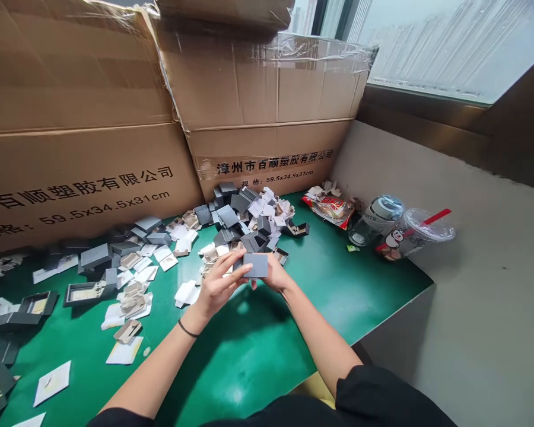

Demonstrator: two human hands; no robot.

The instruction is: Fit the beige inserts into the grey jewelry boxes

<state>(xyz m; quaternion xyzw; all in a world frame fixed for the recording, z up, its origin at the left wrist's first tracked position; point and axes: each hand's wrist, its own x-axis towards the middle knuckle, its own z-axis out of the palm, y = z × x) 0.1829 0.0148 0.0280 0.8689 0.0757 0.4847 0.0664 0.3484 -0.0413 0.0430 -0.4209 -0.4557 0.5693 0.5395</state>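
Note:
A small grey box (255, 265) is held up in front of me, above the green table (249, 367). My left hand (220, 283) grips its left side, fingers along the top and side. From the right, my right hand (275, 274) holds the same box, its fingers partly hidden behind it. Just beyond the hands lies a heap of grey boxes (226, 216) mixed with white paper pieces (264, 204) and beige cardboard inserts (210, 252). A dark open box (297, 229) sits at the heap's right edge.
Large cardboard cartons (267, 101) stand along the back. To the right are a red snack bag (331, 209), a clear bottle (376, 219) and a lidded cup with a red straw (413, 234). Open grey boxes (86, 292) and white cards (52, 382) lie at left.

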